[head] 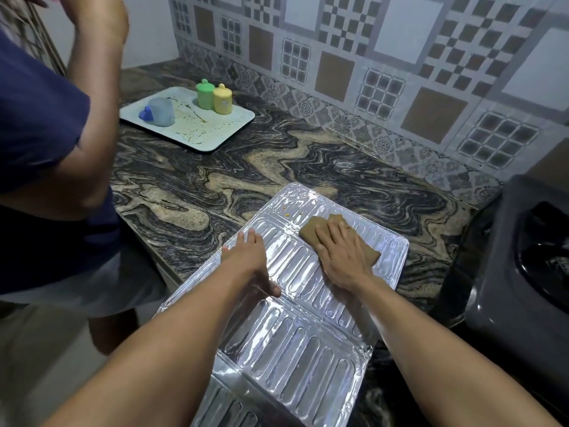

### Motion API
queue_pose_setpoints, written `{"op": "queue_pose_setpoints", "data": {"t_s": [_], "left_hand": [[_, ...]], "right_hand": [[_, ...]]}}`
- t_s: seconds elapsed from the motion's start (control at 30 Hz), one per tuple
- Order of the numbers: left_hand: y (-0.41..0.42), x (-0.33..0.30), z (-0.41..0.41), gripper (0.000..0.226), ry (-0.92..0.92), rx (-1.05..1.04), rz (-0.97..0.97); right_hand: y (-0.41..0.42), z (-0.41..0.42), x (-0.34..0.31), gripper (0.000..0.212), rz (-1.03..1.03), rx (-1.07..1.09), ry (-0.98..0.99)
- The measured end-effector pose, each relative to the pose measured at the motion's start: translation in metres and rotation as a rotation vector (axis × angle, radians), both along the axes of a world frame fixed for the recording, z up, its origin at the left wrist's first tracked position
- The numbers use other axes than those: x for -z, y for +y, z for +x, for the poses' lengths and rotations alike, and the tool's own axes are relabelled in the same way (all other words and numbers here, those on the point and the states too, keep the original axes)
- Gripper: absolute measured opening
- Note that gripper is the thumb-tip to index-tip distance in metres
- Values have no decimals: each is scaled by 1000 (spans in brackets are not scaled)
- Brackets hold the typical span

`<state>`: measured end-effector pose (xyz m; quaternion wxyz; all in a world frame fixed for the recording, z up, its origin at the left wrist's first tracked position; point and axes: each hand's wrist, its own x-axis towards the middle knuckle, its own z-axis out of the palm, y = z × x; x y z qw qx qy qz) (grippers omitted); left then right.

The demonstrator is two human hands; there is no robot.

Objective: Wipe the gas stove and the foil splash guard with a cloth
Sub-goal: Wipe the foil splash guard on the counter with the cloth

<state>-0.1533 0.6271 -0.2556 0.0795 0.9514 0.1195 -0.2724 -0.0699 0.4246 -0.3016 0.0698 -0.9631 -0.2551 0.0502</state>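
Silver ribbed foil splash guard [295, 303]: one
Brown folded cloth [311, 231]: one
Dark grey gas stove [523, 272]: one
Pale rectangular tray [215, 131]: one
Lidded plastic jars: two, green [205, 94] and yellow [222, 98]
Translucent cup with blue handle [160, 111]: one

Both bare forearms reached up-frame; the left hand [250, 262] lay flat, the right hand [342, 251] pressed down, fingers straight.

The foil splash guard [289, 291] lies unfolded on the marbled counter [277, 161], one end hanging past the edge. The right hand [341, 254] presses a brown cloth [317, 231] flat on it; the left hand [249, 260] rests open on the foil. The gas stove [523, 263] sits just right. A tray [215, 134] holds green [205, 94] and yellow jars [222, 98]. Another person [52, 167] stands left.
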Motion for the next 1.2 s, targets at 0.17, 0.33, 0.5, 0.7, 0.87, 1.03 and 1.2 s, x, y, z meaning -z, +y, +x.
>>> {"op": "queue_pose_setpoints", "data": {"t_s": [0.17,0.33,0.5,0.7,0.87,1.03,1.2], "left_hand": [[0,2,3,148,-1,-11,19],[0,3,3,148,2,-2,42],[-1,2,4,146,11,-1,50],[2,2,3,146,10,-24,13],[0,0,2,147,13,-25,3],[1,1,2,146,13,-21,11],[1,2,2,146,10,-31,1]], "right_hand": [[26,4,-4,77,11,-260,17],[57,8,-11,83,0,-376,3],[77,20,-9,73,-11,-414,-20],[105,35,-7,56,-10,-237,-17],[106,45,-5,56,2,-104,27],[96,54,-2,56,18,-31,1],[95,60,-3,55,47,54,29]]}}
